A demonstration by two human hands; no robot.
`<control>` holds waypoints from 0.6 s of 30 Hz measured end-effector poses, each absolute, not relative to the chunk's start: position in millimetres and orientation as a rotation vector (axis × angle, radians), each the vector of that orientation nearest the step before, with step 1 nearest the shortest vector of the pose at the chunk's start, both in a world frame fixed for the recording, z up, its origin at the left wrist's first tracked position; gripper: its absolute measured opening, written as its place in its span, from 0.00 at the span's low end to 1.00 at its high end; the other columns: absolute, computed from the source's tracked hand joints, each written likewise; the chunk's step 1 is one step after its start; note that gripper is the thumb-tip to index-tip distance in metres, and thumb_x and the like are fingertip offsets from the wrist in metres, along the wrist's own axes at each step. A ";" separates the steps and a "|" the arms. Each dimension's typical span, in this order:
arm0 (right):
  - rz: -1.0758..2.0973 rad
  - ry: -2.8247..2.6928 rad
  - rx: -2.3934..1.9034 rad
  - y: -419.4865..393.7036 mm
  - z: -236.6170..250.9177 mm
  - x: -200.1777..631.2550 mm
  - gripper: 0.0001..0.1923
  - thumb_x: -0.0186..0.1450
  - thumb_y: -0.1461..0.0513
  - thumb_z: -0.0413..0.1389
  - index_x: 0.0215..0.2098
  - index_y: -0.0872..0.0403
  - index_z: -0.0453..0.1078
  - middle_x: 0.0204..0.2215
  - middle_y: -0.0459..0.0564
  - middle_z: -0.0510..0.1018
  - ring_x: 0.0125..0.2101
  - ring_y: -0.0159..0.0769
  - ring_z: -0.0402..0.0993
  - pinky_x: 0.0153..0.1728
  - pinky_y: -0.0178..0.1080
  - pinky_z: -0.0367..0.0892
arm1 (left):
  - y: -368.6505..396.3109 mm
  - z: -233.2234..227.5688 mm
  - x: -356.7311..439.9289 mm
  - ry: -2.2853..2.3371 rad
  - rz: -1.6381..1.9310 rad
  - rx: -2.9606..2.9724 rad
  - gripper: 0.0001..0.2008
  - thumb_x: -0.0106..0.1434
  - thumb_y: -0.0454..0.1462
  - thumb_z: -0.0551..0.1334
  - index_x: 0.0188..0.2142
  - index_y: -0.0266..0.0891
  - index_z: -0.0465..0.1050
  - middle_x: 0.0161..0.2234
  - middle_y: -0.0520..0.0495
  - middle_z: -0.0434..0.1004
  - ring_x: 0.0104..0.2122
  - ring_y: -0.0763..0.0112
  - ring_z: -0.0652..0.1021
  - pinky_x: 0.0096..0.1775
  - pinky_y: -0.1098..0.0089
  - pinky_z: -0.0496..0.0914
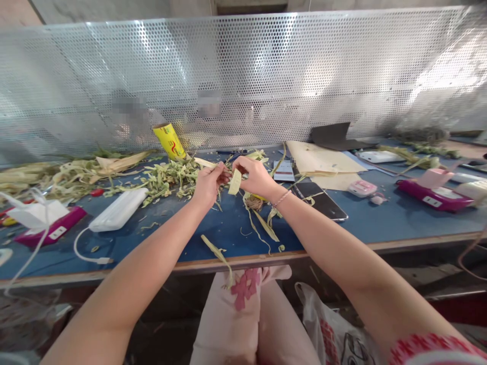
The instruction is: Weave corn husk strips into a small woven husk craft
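Observation:
My left hand (208, 185) and my right hand (254, 173) meet above the blue table, both with fingers pinched. Between them is a pale green strip of dried leaf (235, 182), like corn husk, with a broad end curling down by my right fingers. A paler piece (204, 162) sticks out over the left fingertips; whether it is the same strip is hidden. Beneath the right wrist lies a small coil of brown twine (254, 203) with loose husk strips (266, 225) around it. Left of my hands is a heap of curled green husk scraps (173, 176).
A yellow tube (169, 141) stands tilted behind the heap. A white power bank (118, 210) and purple power strips (433, 195) lie at the sides. Brown paper (323, 158) and a dark tablet (321, 200) are on the right. A perforated metal screen (243, 71) bounds the back.

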State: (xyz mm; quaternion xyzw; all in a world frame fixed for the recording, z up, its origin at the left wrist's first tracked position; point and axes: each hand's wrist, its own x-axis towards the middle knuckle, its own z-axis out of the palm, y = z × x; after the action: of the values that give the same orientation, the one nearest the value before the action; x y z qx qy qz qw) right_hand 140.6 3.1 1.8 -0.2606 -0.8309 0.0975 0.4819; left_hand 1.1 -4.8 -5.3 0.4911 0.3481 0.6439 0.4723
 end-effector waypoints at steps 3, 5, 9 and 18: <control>0.253 -1.998 -0.632 2.7 1.0 139.1 0.06 0.48 0.67 0.49 0.23 0.53 0.55 0.22 0.42 0.61 0.23 0.26 0.55 0.26 0.32 0.56 | -6.7 -3.4 2.5 0.836 1.609 1.191 0.10 0.52 0.39 0.63 0.19 0.35 0.70 0.15 0.52 0.70 0.17 0.77 0.71 0.24 0.75 0.65; 0.258 -1.983 -0.638 1.9 1.4 138.4 0.07 0.48 0.67 0.49 0.23 0.53 0.55 0.22 0.42 0.61 0.23 0.26 0.55 0.26 0.32 0.56 | -8.1 -2.3 3.5 0.834 1.619 1.175 0.10 0.52 0.39 0.63 0.19 0.36 0.70 0.14 0.52 0.70 0.17 0.77 0.71 0.24 0.75 0.65; 0.256 -1.955 -0.659 0.7 1.5 137.4 0.06 0.49 0.66 0.50 0.23 0.53 0.54 0.22 0.42 0.61 0.23 0.27 0.56 0.27 0.33 0.57 | -9.5 -1.4 4.8 0.855 1.621 1.150 0.11 0.52 0.40 0.63 0.19 0.36 0.69 0.15 0.52 0.70 0.17 0.78 0.70 0.23 0.75 0.65; 0.376 -1.874 -0.688 3.2 -3.7 136.1 0.01 0.54 0.64 0.48 0.26 0.54 0.59 0.23 0.44 0.64 0.24 0.28 0.59 0.28 0.33 0.58 | -6.0 -6.0 2.2 0.866 1.636 1.275 0.11 0.50 0.42 0.63 0.21 0.35 0.69 0.17 0.52 0.70 0.18 0.77 0.70 0.25 0.74 0.64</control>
State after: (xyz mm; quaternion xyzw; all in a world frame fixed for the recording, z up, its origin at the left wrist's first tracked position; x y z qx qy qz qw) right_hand 136.1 3.2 -3.7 -0.2877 -0.7842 0.1571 0.5269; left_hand 2.2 -6.0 -6.0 0.5116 0.3476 0.6563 0.4321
